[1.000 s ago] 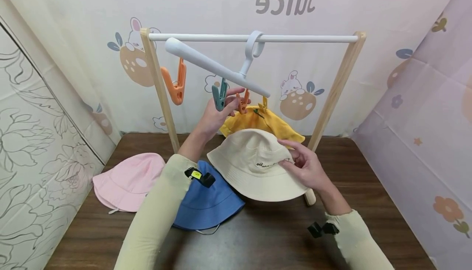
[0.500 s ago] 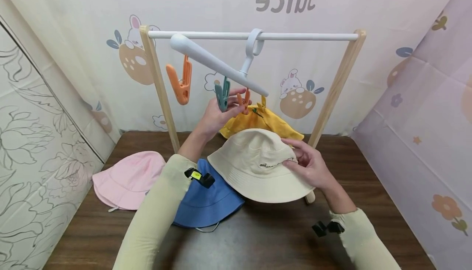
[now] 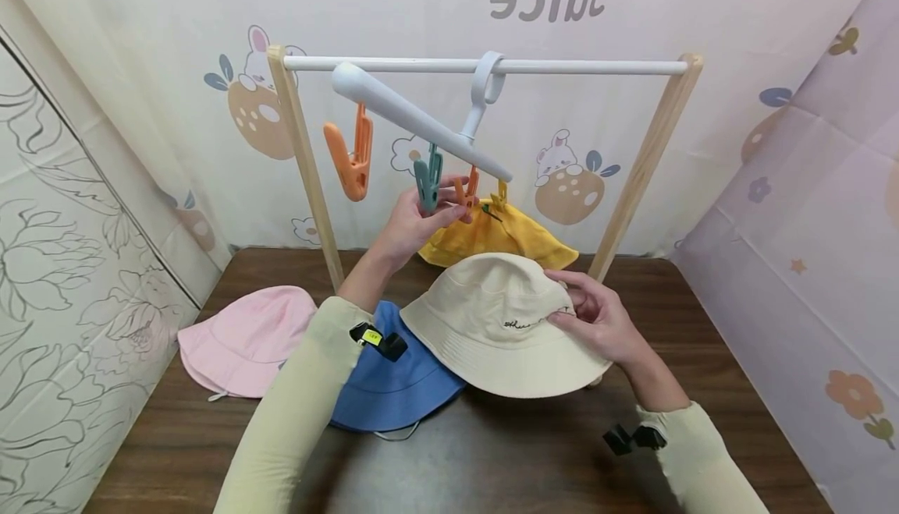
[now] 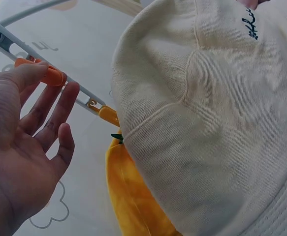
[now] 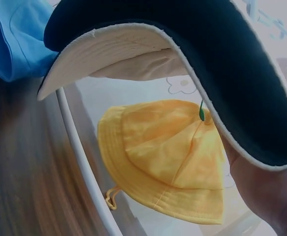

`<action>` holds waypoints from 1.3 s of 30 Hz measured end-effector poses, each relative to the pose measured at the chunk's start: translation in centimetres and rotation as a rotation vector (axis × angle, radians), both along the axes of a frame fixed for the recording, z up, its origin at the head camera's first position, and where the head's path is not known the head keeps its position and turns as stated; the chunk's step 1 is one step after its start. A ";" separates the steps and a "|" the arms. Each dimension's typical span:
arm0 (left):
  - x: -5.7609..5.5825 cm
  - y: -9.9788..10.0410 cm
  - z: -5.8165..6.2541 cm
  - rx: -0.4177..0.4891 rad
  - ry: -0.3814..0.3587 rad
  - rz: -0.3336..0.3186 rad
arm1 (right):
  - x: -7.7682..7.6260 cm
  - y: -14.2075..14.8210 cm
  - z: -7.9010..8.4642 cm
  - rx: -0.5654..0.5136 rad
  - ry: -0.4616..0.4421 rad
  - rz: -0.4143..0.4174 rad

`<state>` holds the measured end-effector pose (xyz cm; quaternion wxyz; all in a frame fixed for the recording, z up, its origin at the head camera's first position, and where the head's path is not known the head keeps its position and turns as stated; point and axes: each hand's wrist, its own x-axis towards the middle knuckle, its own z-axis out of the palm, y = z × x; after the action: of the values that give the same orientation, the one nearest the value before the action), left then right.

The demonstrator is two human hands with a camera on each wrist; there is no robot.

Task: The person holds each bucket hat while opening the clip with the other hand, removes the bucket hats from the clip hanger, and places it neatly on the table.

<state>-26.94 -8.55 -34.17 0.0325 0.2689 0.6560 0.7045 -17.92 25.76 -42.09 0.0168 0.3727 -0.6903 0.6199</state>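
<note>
My left hand (image 3: 410, 225) pinches the small orange clothespin (image 3: 467, 196) under the pale blue hanger (image 3: 407, 116); the left wrist view shows thumb and fingertips on this orange clip (image 4: 53, 76). In my right hand (image 3: 597, 323), a cream bucket hat (image 3: 485, 303) is held by its crown, lettering facing up. The right wrist view looks at the dark underside of the cream hat (image 5: 222, 64). Behind it, a yellow hat (image 3: 485, 237) hangs from a yellow clothespin (image 3: 499, 194). A green clothespin (image 3: 428, 179) hangs just in front of my left fingers.
A larger orange clothespin (image 3: 352, 159) hangs at the hanger's near left end. The hanger hooks over the white rail (image 3: 597, 67) of a wooden-legged rack. A blue hat (image 3: 393, 381), partly under my left forearm, and a pink hat (image 3: 249, 338) lie on the dark wooden table (image 3: 520, 459).
The cream hat and my right hand have shifted slightly down and to the right. The hanger's left end has swung a little rightward. My left hand stays at the orange clothespin.
</note>
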 end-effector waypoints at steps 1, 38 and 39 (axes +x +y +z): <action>0.0 0.0 -0.1 -0.003 -0.001 0.000 | 0.0 0.1 0.0 0.006 -0.003 -0.001; 0.6 -1.0 -2.0 -0.118 -0.010 -0.068 | 1.9 0.7 0.4 -0.029 -0.090 0.092; 0.6 -1.0 -2.1 -0.123 -0.013 -0.061 | 1.9 0.7 0.4 -0.033 -0.089 0.098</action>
<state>-26.34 -9.58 -36.29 0.0748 0.2819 0.6893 0.6632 -15.97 26.44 -41.65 -0.0382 0.3780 -0.6608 0.6473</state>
